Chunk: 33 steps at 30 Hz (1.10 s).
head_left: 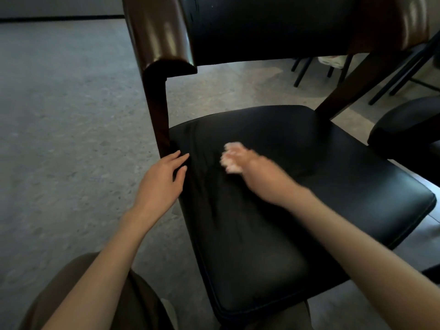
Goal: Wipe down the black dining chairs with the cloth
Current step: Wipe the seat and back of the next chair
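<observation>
A person bends over a black dining chair (297, 186), both bare arms reaching down to its padded seat (262, 234). Two hands, one cloth and two black cushioned seats are in view: the one being worked on, and the rounded corner of a second chair (404, 129) just beside it at the right edge.

The left hand (162, 179) lies flat and relaxed, fingers nearly straight and close together. Their tips touch the seat's rear left edge, right next to the dark wooden post (158, 110) that rises to the backrest (262, 27). It holds nothing.

The right hand (252, 167) is smeared by motion blur, yet its fingers read as curled round a single pale cloth (232, 156). The cloth is bunched small and pressed on the seat's upper middle, a little way right of the left fingertips. Exactly how the fingers lie cannot be told through the blur.

Beyond the backrest, several thin black legs (300, 72) stand on the grey speckled floor (59, 115) — too cut off by the frame to count. Olive-brown trousers (71, 282) fill the lower left corner.
</observation>
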Available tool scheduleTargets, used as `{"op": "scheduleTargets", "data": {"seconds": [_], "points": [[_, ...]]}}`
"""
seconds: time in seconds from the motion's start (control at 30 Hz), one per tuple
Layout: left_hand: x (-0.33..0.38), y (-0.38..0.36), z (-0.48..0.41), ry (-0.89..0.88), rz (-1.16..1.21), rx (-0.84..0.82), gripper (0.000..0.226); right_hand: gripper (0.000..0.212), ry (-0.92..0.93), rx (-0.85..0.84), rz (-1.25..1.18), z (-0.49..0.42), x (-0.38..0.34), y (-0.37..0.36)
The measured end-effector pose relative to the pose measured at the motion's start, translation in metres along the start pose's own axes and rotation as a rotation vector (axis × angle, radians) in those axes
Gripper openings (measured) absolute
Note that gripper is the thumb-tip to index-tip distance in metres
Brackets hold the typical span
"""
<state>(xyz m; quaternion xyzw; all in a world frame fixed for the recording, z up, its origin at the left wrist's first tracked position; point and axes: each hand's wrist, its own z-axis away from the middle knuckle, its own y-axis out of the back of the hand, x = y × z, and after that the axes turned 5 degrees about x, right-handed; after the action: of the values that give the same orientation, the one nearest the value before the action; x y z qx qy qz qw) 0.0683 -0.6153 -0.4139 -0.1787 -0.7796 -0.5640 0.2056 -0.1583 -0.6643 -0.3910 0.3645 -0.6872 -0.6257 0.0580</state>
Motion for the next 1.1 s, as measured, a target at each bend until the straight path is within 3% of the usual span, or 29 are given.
{"op": "scheduleTargets", "data": {"seconds": [0.1, 0.23, 0.3, 0.37, 0.43, 0.5, 0.63, 0.73, 0.8, 0.9, 0.97, 1.1], "points": [[-0.002, 0.002, 0.001, 0.007, 0.007, -0.001, 0.039, 0.042, -0.196, 0.061, 0.068, -0.012, 0.013, 0.005], [-0.002, 0.003, -0.003, 0.047, -0.001, -0.013, 0.040, 0.051, 0.110, -0.030, 0.022, -0.001, -0.051, -0.028], [-0.002, 0.004, -0.003, 0.047, -0.014, -0.017, 0.041, 0.057, 0.152, -0.083, 0.016, 0.001, -0.048, -0.023], [-0.003, 0.005, -0.002, 0.038, -0.012, -0.020, 0.041, 0.056, 0.066, -0.069, 0.036, -0.013, -0.011, -0.008], [-0.003, 0.005, 0.001, 0.027, -0.015, -0.028, 0.041, 0.052, -0.139, -0.019, 0.104, -0.028, 0.028, 0.005], [-0.003, 0.005, 0.002, 0.016, -0.022, -0.033, 0.041, 0.046, -0.202, 0.002, 0.120, -0.033, 0.026, 0.003], [-0.004, 0.004, -0.001, 0.023, -0.019, -0.025, 0.041, 0.052, 0.092, -0.093, -0.005, -0.011, -0.040, -0.028], [-0.004, 0.004, -0.002, 0.033, -0.022, -0.018, 0.043, 0.062, 0.186, -0.121, -0.004, -0.006, -0.034, -0.028], [-0.003, 0.004, -0.002, 0.029, -0.026, -0.015, 0.042, 0.061, 0.109, -0.077, 0.060, -0.024, 0.001, -0.017], [-0.003, 0.005, 0.001, 0.020, -0.036, -0.019, 0.041, 0.054, -0.186, -0.011, 0.170, -0.050, 0.053, 0.005], [-0.004, 0.006, 0.004, 0.009, -0.035, -0.022, 0.041, 0.043, -0.257, 0.049, 0.168, -0.055, 0.049, 0.004], [-0.007, 0.007, 0.004, 0.018, -0.048, -0.017, 0.042, 0.047, 0.038, -0.048, 0.019, -0.036, -0.030, -0.023]]}}
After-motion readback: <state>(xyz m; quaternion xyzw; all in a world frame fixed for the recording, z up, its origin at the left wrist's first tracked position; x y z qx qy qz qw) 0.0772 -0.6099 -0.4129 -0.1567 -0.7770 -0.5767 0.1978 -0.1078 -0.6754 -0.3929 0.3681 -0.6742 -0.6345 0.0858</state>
